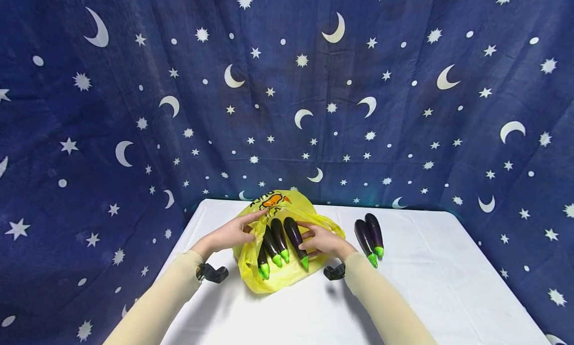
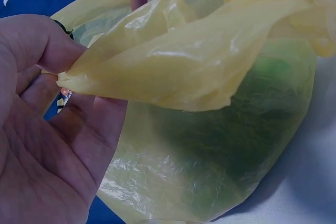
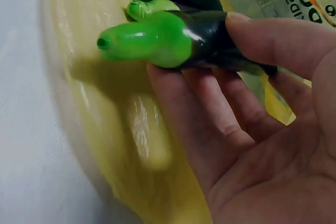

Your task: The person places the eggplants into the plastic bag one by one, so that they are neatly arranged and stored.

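Observation:
A yellow plastic bag lies on its side with its mouth toward me. My left hand pinches the edge of its opening between thumb and fingers; the left wrist view shows the bag film lifted there. In the bag's mouth my right hand holds an eggplant, thumb on one side and fingers on the other. Its green stem end points toward me. Three more eggplants lie side by side in the bag, left of the held one, the leftmost partly covered by the bag film.
Two eggplants lie together on the white-covered table, right of the bag. Behind and around the table hangs a dark blue cloth with moons and stars. A black wrist device sits on each wrist.

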`<state>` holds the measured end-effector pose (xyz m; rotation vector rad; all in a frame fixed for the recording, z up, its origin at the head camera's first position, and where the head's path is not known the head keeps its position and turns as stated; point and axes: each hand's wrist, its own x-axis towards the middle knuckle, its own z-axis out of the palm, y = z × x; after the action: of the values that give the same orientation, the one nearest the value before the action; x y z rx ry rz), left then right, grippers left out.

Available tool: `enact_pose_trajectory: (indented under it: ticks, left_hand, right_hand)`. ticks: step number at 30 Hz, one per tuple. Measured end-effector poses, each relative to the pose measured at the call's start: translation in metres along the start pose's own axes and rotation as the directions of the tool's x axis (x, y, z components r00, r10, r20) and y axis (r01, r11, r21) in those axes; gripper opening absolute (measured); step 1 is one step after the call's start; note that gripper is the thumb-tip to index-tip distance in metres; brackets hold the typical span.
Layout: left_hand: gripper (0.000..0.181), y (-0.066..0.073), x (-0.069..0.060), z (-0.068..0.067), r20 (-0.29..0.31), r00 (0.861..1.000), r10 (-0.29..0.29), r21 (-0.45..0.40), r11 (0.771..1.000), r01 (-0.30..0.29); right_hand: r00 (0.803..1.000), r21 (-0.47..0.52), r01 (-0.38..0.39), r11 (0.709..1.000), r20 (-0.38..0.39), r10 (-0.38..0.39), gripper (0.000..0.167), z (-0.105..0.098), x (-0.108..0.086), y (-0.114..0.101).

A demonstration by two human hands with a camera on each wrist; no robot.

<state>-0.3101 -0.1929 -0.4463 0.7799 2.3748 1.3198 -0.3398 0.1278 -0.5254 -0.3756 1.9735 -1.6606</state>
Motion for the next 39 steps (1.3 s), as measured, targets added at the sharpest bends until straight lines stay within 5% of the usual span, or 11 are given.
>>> enact_pose_trajectory:
  ticks: [21, 39]
  left_hand:
    - [0.085, -0.001, 0.0, -0.001, -0.01, 1.0, -0.025, 0.017, 1.0, 0.025]
    - [0.087, -0.003, 0.002, 0.001, -0.007, 1.0, 0.003, 0.005, 1.0, -0.003]
  right_hand:
    - [0.983, -0.044, -0.03, 0.999, -0.182, 0.021, 0.086, 0.022, 0.029, -0.004]
    - [0.983, -0.067, -0.028, 0.997, -0.182, 0.015, 0.082, 0.03, 0.029, -0.002]
